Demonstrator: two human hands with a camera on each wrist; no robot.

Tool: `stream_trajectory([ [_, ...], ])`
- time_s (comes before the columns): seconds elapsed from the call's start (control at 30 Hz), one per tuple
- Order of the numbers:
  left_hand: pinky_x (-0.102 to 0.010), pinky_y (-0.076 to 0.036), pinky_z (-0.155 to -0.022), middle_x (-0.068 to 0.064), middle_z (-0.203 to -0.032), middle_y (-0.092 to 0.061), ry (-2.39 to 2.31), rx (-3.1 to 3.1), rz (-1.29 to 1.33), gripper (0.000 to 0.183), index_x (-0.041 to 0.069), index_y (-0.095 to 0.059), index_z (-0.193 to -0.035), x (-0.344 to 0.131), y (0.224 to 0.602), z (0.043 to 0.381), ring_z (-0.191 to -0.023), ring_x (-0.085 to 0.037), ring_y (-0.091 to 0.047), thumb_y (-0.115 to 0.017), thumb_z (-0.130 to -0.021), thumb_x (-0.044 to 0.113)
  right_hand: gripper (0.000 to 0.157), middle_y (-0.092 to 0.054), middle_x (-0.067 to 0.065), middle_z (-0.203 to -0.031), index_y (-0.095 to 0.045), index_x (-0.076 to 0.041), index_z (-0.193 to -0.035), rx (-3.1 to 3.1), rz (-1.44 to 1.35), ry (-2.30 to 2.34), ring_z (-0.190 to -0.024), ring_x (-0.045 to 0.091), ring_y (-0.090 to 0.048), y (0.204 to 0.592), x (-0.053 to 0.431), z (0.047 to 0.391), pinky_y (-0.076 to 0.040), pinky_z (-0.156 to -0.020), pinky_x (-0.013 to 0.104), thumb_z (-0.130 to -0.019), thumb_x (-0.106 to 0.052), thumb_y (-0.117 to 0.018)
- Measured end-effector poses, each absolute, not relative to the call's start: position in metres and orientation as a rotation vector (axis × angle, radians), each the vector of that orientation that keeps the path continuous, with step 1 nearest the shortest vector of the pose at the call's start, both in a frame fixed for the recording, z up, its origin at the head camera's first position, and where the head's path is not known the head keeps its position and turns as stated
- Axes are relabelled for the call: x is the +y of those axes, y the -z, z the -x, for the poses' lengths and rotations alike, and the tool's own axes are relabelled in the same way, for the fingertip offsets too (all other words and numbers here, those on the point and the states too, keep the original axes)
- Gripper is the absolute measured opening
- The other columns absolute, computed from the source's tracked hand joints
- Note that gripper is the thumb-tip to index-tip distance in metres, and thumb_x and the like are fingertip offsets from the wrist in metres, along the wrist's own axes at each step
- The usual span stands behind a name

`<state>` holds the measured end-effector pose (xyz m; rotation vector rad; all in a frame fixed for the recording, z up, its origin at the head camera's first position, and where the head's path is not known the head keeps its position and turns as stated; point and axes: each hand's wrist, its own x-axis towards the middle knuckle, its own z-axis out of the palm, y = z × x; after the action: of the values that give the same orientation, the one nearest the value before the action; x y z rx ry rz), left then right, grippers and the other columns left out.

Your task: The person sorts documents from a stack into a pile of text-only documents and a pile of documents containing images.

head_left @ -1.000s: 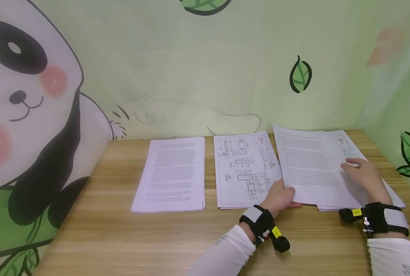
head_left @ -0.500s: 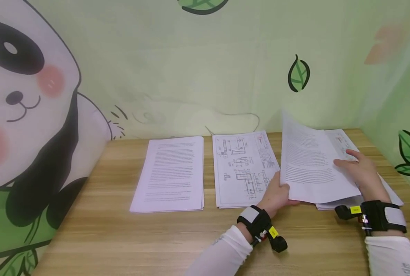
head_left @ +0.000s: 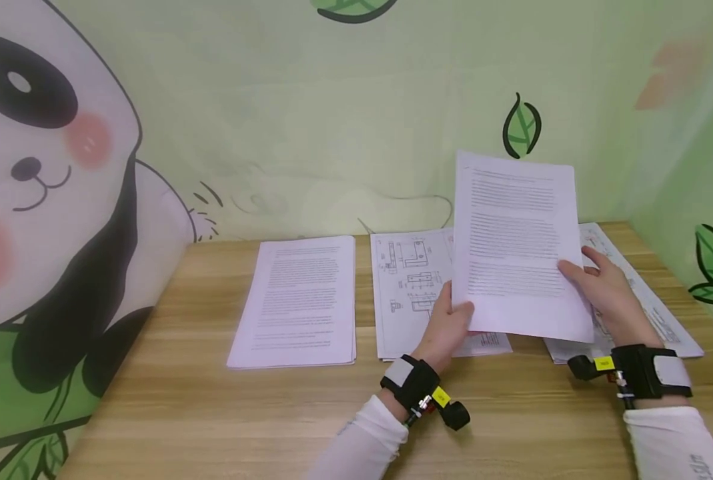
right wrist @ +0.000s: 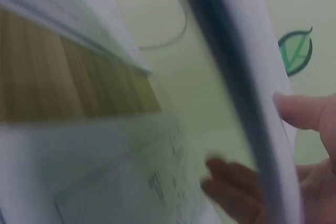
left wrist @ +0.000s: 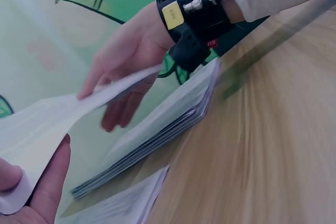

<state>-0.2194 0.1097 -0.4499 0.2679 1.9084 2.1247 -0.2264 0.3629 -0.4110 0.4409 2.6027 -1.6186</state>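
Both hands hold up a printed text sheaf (head_left: 512, 247), tilted toward the head camera above the table. At its lower left edge my left hand (head_left: 444, 330) pinches it, thumb on the front and fingers behind, as the left wrist view also shows. My right hand (head_left: 611, 293) has its thumb on the right edge, with the fingers (right wrist: 236, 187) behind the paper in the right wrist view. Beneath and left of the sheaf lies a stack of technical drawings (head_left: 401, 320), partly covered. Another drawing stack (head_left: 644, 300) lies under the right hand.
A separate stack of text pages (head_left: 296, 307) lies on the left of the wooden table (head_left: 242, 420). Behind the table stands a pale green wall (head_left: 308, 133) with a panda and leaves. Each wrist wears a black strap with a camera.
The text sheaf was lifted off the right-hand drawing stack, tilted upright and shifted left, now overlapping the middle drawings. Both hands moved left and up with it.
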Motion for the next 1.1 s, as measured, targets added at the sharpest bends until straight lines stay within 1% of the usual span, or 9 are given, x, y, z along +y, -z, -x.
stream_trajectory([
  [0.13, -0.043, -0.031, -0.11, 0.009, -0.13, -0.05, -2.157, 1.911, -0.249, 0.045, 0.03, -0.035, -0.137, 0.091, 0.448, 0.224, -0.116, -0.011, -0.049, -0.044, -0.095, 0.016, 0.084, -0.06, -0.005, -0.112, -0.018, -0.021, -0.149, 2.522, -0.308, 1.798, -0.085, 0.007, -0.064, 0.404, 0.341, 0.226, -0.054, -0.064, 0.029, -0.083, -0.056, -0.054],
  [0.2, -0.043, -0.033, -0.109, 0.009, -0.128, -0.052, -2.169, 1.922, -0.226, 0.045, 0.03, -0.036, -0.136, 0.082, 0.446, 0.227, -0.115, -0.012, -0.05, -0.046, -0.094, 0.016, 0.075, -0.062, -0.016, -0.1, -0.028, -0.021, -0.145, 2.471, -0.255, 1.914, -0.081, 0.002, -0.066, 0.401, 0.329, 0.225, -0.056, -0.064, 0.026, -0.083, -0.049, -0.059],
  [0.27, -0.043, -0.036, -0.106, 0.007, -0.124, -0.055, -2.182, 1.937, -0.219, 0.043, 0.029, -0.039, -0.133, 0.072, 0.445, 0.231, -0.111, -0.014, -0.053, -0.048, -0.093, 0.015, 0.071, -0.063, -0.02, -0.096, -0.033, -0.02, -0.143, 2.414, -0.224, 2.015, -0.08, 0.001, -0.066, 0.399, 0.317, 0.223, -0.057, -0.064, 0.023, -0.082, -0.042, -0.064],
  [0.47, -0.043, -0.041, -0.1, -0.002, -0.117, -0.061, -2.218, 1.99, -0.202, 0.039, 0.02, -0.047, -0.127, 0.046, 0.438, 0.239, -0.105, -0.017, -0.056, -0.055, -0.089, 0.012, 0.066, -0.066, -0.019, -0.094, -0.04, -0.012, -0.139, 2.327, -0.178, 2.141, -0.081, 0.002, -0.068, 0.396, 0.288, 0.219, -0.057, -0.064, 0.021, -0.083, -0.035, -0.066],
  [0.57, -0.043, -0.043, -0.098, -0.003, -0.117, -0.062, -2.18, 2.042, -0.189, 0.039, 0.02, -0.049, -0.127, 0.033, 0.433, 0.24, -0.105, -0.017, -0.057, -0.057, -0.089, 0.016, 0.062, -0.068, -0.02, -0.093, -0.044, -0.01, -0.137, 2.326, -0.137, 2.183, -0.081, 0.001, -0.068, 0.394, 0.276, 0.216, -0.056, -0.064, 0.02, -0.084, -0.033, -0.065],
  [0.73, -0.046, -0.046, -0.095, -0.001, -0.121, -0.062, -2.068, 2.123, -0.274, 0.036, 0.025, -0.05, -0.128, 0.006, 0.423, 0.236, -0.108, -0.019, -0.059, -0.054, -0.092, 0.022, 0.056, -0.068, -0.02, -0.1, -0.046, -0.015, -0.137, 2.378, -0.032, 2.124, -0.086, 0.002, -0.068, 0.391, 0.253, 0.21, -0.057, -0.067, 0.021, -0.087, -0.038, -0.06],
  [0.87, -0.05, -0.046, -0.097, -0.004, -0.124, -0.062, -2.026, 2.209, -0.345, 0.033, 0.022, -0.051, -0.128, -0.017, 0.415, 0.231, -0.112, -0.021, -0.06, -0.051, -0.095, 0.022, 0.052, -0.068, -0.012, -0.11, -0.048, -0.018, -0.135, 2.388, 0.016, 2.088, -0.092, 0.004, -0.068, 0.392, 0.23, 0.209, -0.057, -0.072, 0.023, -0.089, -0.041, -0.056],
  [0.97, -0.05, -0.048, -0.096, -0.008, -0.124, -0.062, -2.012, 2.276, -0.311, 0.034, 0.019, -0.05, -0.129, -0.032, 0.407, 0.226, -0.112, -0.023, -0.06, -0.051, -0.095, 0.02, 0.051, -0.069, -0.009, -0.108, -0.05, -0.012, -0.133, 2.378, 0.036, 2.107, -0.091, 0.004, -0.067, 0.395, 0.213, 0.211, -0.057, -0.071, 0.023, -0.09, -0.038, -0.056],
  [1.1, -0.047, -0.052, -0.09, -0.008, -0.119, -0.064, -2.02, 2.357, -0.184, 0.035, 0.02, -0.05, -0.128, -0.051, 0.409, 0.227, -0.106, -0.024, -0.063, -0.053, -0.094, 0.022, 0.05, -0.069, -0.006, -0.105, -0.051, -0.006, -0.131, 2.329, 0.034, 2.139, -0.089, 0.005, -0.067, 0.398, 0.189, 0.215, -0.056, -0.069, 0.023, -0.09, -0.035, -0.057],
])
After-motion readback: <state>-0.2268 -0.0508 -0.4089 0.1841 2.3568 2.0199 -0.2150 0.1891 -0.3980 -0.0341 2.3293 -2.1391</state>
